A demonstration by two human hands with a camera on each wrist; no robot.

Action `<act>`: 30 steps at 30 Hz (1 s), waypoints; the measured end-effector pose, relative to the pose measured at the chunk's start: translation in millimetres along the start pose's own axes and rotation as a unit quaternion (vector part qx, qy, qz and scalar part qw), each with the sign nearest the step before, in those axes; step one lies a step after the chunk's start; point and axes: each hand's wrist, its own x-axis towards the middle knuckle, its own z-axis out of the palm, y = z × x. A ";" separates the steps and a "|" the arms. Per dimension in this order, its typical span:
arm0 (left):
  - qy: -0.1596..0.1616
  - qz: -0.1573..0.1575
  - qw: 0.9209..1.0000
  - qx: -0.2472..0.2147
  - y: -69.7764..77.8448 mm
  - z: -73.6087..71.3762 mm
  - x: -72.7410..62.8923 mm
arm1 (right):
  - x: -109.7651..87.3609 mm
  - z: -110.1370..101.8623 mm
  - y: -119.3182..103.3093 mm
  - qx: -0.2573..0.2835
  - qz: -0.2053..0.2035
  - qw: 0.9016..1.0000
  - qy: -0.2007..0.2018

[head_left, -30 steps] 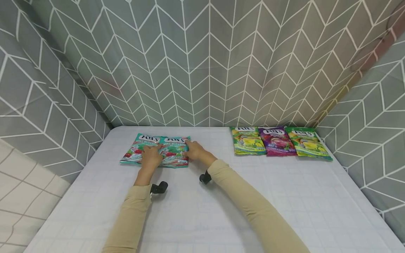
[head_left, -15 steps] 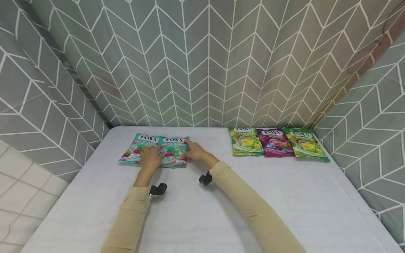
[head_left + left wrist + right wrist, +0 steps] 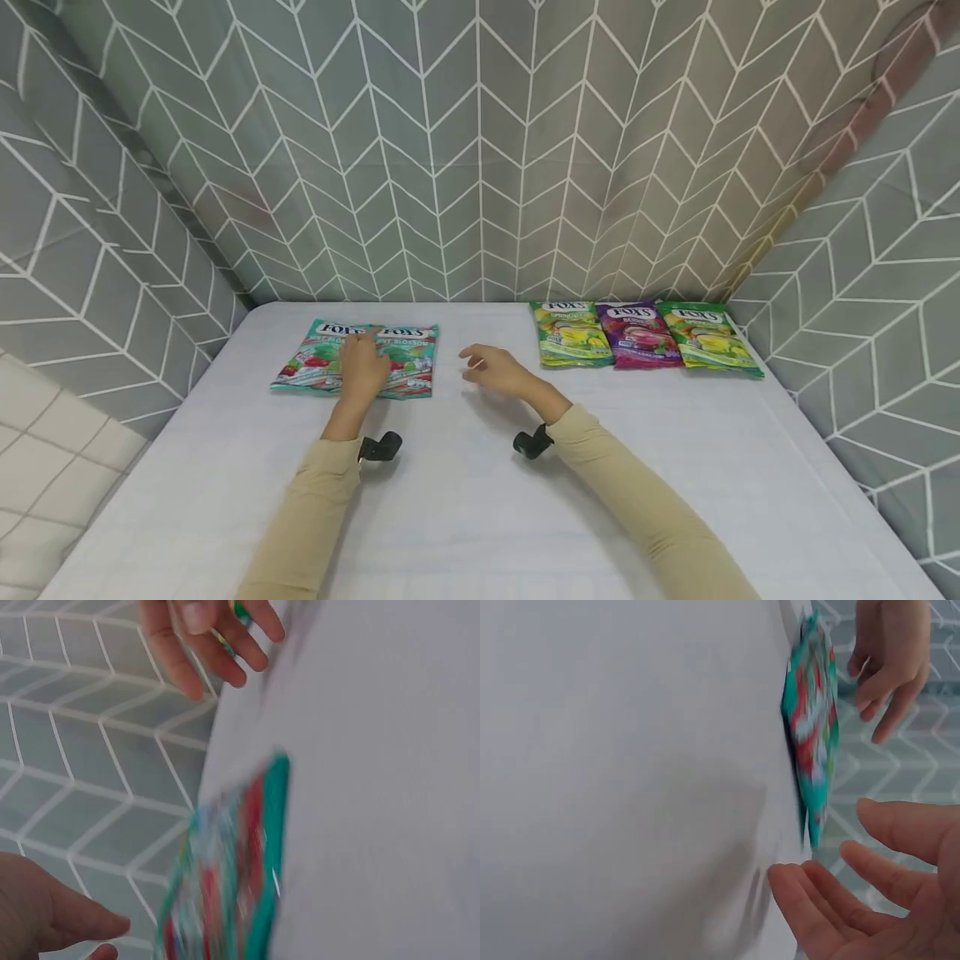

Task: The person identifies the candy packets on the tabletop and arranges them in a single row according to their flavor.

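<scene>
Two teal Fox's Mint Blossom candy bags, a left bag (image 3: 311, 367) and a right bag (image 3: 417, 367), lie side by side at the back left of the table. My left hand (image 3: 363, 367) is over the place where they meet and hides part of both. In the right wrist view that left hand (image 3: 892, 664) hovers above the bags with loosely bent fingers, gripping nothing. To the right of the bags, my right hand (image 3: 498, 372) is raised over the table, its fingers parted and holding nothing. The left wrist view shows a bag (image 3: 225, 877) blurred.
At the back right lie two green-yellow Fox's Spring bags, one on the left (image 3: 572, 335) and one on the right (image 3: 708, 340), with a purple Fox's Berries bag (image 3: 639, 337) between them. A patterned grey curtain (image 3: 480, 150) rises behind the white table (image 3: 465, 517).
My right hand has let go of the right teal bag's edge and moved right, toward me. My left hand has lifted slightly off the bags. The head view has shifted a little.
</scene>
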 end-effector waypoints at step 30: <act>-0.238 -0.055 0.962 -0.121 134.8 177.0 30.7 | -63.1 -120.8 96.2 -0.080 0.189 0.955 0.212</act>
